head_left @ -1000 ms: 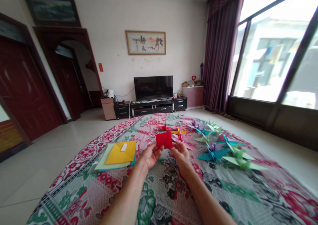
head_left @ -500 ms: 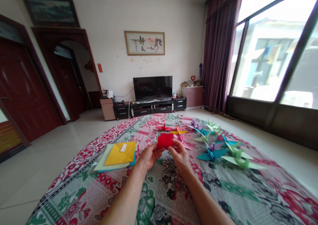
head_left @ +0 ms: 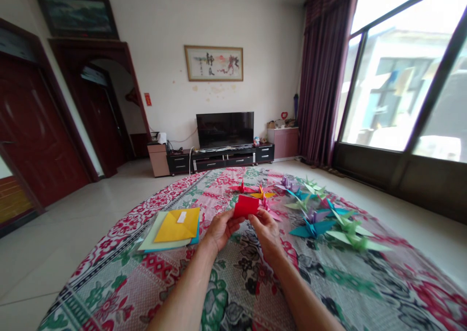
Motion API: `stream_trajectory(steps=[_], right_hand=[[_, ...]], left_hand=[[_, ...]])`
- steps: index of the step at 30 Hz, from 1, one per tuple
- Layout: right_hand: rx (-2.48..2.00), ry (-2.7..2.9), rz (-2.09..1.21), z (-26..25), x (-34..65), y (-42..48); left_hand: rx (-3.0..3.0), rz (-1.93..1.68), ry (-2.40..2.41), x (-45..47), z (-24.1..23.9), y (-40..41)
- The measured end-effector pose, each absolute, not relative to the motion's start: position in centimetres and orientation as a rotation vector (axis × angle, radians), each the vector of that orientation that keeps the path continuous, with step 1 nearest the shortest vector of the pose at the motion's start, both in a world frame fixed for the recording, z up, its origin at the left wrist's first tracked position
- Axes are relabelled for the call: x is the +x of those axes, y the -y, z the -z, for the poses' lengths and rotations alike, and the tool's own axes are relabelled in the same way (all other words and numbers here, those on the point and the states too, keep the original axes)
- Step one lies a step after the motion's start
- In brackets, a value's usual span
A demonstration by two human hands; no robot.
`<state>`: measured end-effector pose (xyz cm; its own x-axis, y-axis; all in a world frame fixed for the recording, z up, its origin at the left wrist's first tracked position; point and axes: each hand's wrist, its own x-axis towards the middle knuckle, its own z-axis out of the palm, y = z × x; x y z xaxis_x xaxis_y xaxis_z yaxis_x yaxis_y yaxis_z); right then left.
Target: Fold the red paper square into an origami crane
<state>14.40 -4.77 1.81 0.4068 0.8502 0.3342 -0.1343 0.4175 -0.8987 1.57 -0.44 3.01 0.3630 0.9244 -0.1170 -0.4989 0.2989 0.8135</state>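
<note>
A folded red paper (head_left: 245, 206) is held up over the flowered blanket (head_left: 233, 277) between both hands. My left hand (head_left: 220, 229) pinches its lower left edge with thumb and fingers closed on it. My right hand (head_left: 266, 227) grips its lower right edge, fingers curled. Finished paper cranes (head_left: 321, 219) in green, blue, purple, pink and yellow lie on the blanket to the right and beyond the hands. A stack of coloured paper sheets (head_left: 175, 227), yellow on top, rests to the left of my left hand.
The blanket is spread on a pale tiled floor (head_left: 73, 224). A TV (head_left: 225, 129) on a low dark cabinet stands at the far wall. Dark red doors (head_left: 36, 141) are on the left, and a large window (head_left: 401, 92) with a purple curtain on the right.
The red paper has been folded smaller and tilted, and both hands have drawn closer together on it. The view shifted slightly.
</note>
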Motion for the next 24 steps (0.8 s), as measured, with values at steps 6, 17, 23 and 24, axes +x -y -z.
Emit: stream_trajectory(steps=[6, 17, 23, 24], right_hand=[[-0.910, 0.936, -0.720, -1.9, 14.5, 4.7], [-0.980, 1.092, -0.573, -1.1, 15.3, 4.7], [-1.033, 1.221, -0.471, -1.0, 15.1, 5.3], [-1.046, 1.243, -0.457, -1.1, 15.1, 5.3]], left_hand=[[0.786, -1.007, -0.639, 1.4, -3.0, 0.6], [1.006, -0.897, -0.760, 0.4, -4.2, 0.6], [1.204, -0.900, -0.836, -0.6, -5.0, 0.6], [1.231, -0.904, -0.846, -0.6, -5.0, 0.6]])
